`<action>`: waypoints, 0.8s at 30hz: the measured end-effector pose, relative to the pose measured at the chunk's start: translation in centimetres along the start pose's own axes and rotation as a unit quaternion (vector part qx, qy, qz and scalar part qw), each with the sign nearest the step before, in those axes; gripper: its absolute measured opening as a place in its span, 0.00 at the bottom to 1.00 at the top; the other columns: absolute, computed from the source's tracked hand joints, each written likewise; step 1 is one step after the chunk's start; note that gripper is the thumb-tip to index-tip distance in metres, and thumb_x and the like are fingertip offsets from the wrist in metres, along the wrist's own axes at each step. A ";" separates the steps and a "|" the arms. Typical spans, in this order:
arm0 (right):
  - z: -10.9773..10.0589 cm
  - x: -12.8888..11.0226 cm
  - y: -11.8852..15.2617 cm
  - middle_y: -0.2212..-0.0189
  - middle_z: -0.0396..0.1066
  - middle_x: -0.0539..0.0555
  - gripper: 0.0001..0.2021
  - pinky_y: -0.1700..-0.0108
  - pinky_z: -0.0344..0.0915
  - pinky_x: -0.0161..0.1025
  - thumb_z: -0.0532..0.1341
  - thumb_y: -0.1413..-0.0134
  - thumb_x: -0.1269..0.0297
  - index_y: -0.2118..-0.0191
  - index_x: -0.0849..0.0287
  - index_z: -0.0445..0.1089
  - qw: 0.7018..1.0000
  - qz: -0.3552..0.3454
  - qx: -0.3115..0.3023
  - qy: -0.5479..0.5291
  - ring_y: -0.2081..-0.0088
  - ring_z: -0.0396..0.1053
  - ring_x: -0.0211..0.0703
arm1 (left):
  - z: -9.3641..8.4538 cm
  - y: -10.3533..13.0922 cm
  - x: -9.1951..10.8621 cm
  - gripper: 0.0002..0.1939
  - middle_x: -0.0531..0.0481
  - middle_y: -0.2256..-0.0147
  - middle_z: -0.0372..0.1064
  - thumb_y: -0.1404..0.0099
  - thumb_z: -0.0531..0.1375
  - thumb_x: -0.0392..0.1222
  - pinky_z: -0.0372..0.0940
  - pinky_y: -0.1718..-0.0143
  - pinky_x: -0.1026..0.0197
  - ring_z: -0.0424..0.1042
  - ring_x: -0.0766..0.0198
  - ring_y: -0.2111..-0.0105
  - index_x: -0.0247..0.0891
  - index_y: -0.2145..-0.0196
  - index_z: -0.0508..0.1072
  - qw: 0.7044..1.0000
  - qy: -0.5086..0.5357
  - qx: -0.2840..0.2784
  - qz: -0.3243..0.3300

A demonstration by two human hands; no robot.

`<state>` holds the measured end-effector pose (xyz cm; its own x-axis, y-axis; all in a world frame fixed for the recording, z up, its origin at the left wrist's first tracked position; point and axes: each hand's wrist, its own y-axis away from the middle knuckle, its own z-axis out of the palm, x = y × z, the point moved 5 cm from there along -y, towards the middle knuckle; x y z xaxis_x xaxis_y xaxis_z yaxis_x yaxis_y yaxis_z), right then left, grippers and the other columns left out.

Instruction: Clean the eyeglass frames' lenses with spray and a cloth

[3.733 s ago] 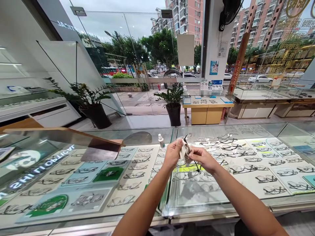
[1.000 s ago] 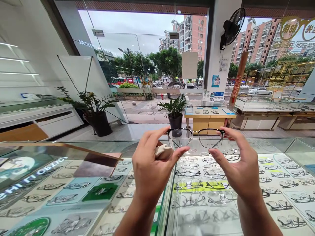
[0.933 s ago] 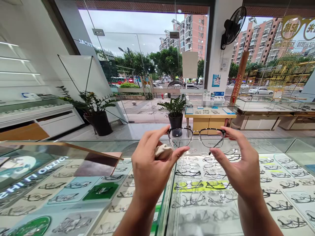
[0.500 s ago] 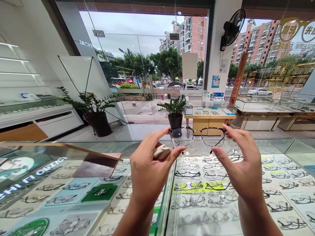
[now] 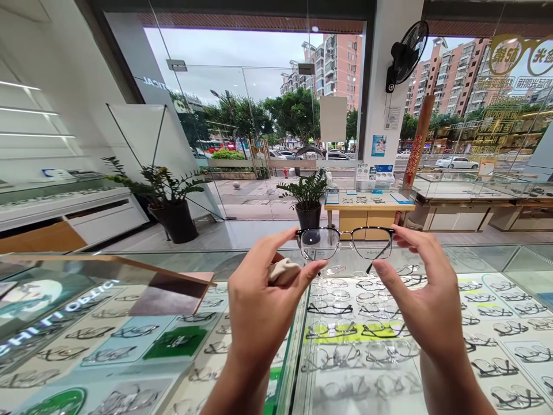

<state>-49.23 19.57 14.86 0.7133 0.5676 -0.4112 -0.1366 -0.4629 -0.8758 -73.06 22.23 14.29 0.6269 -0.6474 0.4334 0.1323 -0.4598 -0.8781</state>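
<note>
A pair of dark-rimmed eyeglasses is held up level above the glass display case, its lenses facing me. My left hand grips the left end of the frame between fingertips and thumb, with a pale cloth bunched in the palm. At the right end of the frame, my right hand pinches the other corner. The temples point away from me, and their tips show below the lenses.
Rows of eyeglasses lie inside the case under the hands. A slanted sign panel stands at left. Beyond are potted plants, a wooden display table, a wall fan and glass doors.
The view has tilted slightly, so the background sits a little lower. The eyeglasses have shifted slightly down and left in the picture, still between both hands.
</note>
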 end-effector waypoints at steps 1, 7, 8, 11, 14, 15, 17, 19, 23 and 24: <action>0.0 0.0 0.0 0.53 0.76 0.55 0.22 0.48 0.72 0.50 0.68 0.36 0.50 0.41 0.53 0.73 1.000 0.001 -0.001 0.002 0.52 0.73 0.49 | 0.1 0.0 0.0 0.25 0.49 0.62 0.77 0.36 0.72 0.54 0.69 0.66 0.61 0.72 0.65 0.69 0.41 0.46 0.79 1.000 -0.002 -0.002 -0.002; 0.0 0.2 0.0 0.53 0.76 0.55 0.22 0.48 0.71 0.50 0.67 0.35 0.49 0.41 0.53 0.73 1.000 0.009 -0.003 0.007 0.53 0.73 0.49 | 0.2 0.0 0.1 0.26 0.48 0.61 0.77 0.36 0.72 0.56 0.71 0.65 0.60 0.74 0.62 0.66 0.40 0.46 0.78 1.000 -0.007 -0.005 0.004; 0.0 0.2 0.0 0.53 0.76 0.56 0.22 0.48 0.71 0.50 0.67 0.36 0.49 0.41 0.53 0.73 1.000 0.010 -0.004 0.007 0.52 0.73 0.50 | 0.3 0.0 0.1 0.26 0.48 0.61 0.77 0.36 0.72 0.56 0.71 0.66 0.60 0.74 0.62 0.66 0.40 0.46 0.78 1.000 -0.007 -0.006 0.005; 0.0 0.1 0.1 0.52 0.76 0.56 0.22 0.48 0.71 0.51 0.66 0.36 0.49 0.41 0.53 0.73 1.000 0.010 -0.005 0.006 0.52 0.73 0.50 | 0.3 0.2 -0.1 0.25 0.47 0.60 0.76 0.35 0.71 0.54 0.70 0.68 0.61 0.73 0.63 0.67 0.41 0.44 0.78 1.000 -0.003 -0.014 -0.001; 0.0 0.1 0.0 0.53 0.76 0.56 0.22 0.49 0.71 0.50 0.66 0.35 0.49 0.42 0.54 0.73 1.000 0.007 -0.008 0.007 0.52 0.74 0.50 | 0.3 0.2 -0.2 0.25 0.47 0.60 0.76 0.35 0.71 0.53 0.70 0.69 0.61 0.73 0.63 0.68 0.41 0.44 0.77 1.000 -0.007 -0.018 -0.005; 0.0 0.1 0.0 0.53 0.76 0.56 0.22 0.49 0.71 0.50 0.66 0.35 0.49 0.42 0.54 0.73 1.000 0.006 -0.009 0.008 0.52 0.74 0.50 | 0.2 0.2 -0.1 0.25 0.48 0.61 0.76 0.35 0.71 0.54 0.70 0.69 0.61 0.73 0.63 0.68 0.41 0.44 0.78 1.000 -0.009 -0.016 -0.003; 0.0 0.1 0.1 0.53 0.76 0.56 0.22 0.49 0.71 0.50 0.66 0.35 0.49 0.42 0.54 0.73 1.000 0.007 -0.011 0.009 0.52 0.74 0.50 | 0.1 0.2 0.0 0.25 0.48 0.62 0.76 0.36 0.72 0.54 0.71 0.67 0.60 0.73 0.63 0.67 0.41 0.45 0.78 1.000 -0.014 -0.009 0.003; 0.0 0.1 0.1 0.52 0.76 0.56 0.22 0.49 0.71 0.50 0.66 0.35 0.48 0.41 0.54 0.72 1.000 0.009 -0.013 0.008 0.52 0.74 0.50 | 0.0 0.1 0.2 0.26 0.49 0.62 0.76 0.36 0.72 0.55 0.72 0.64 0.59 0.73 0.62 0.67 0.40 0.46 0.78 1.000 -0.016 -0.003 0.005; 0.0 0.1 0.2 0.52 0.76 0.56 0.22 0.49 0.71 0.51 0.66 0.35 0.48 0.41 0.53 0.72 1.000 0.011 -0.014 0.007 0.52 0.74 0.50 | 0.0 0.1 0.3 0.26 0.49 0.63 0.76 0.36 0.72 0.55 0.72 0.62 0.59 0.74 0.62 0.66 0.41 0.46 0.78 1.000 -0.010 -0.003 0.001; 0.0 0.1 0.2 0.52 0.76 0.56 0.22 0.48 0.71 0.50 0.66 0.35 0.49 0.41 0.53 0.72 1.000 0.010 -0.015 0.006 0.52 0.73 0.50 | 0.0 0.2 0.3 0.25 0.49 0.63 0.76 0.36 0.72 0.54 0.72 0.62 0.59 0.74 0.62 0.65 0.41 0.46 0.78 1.000 -0.009 -0.003 0.000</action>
<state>-49.14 19.57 14.66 0.7193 0.5491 -0.4255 -0.1312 -0.4941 -0.8594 -72.88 21.97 14.27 0.6401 -0.6371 0.4294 0.1268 -0.4636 -0.8769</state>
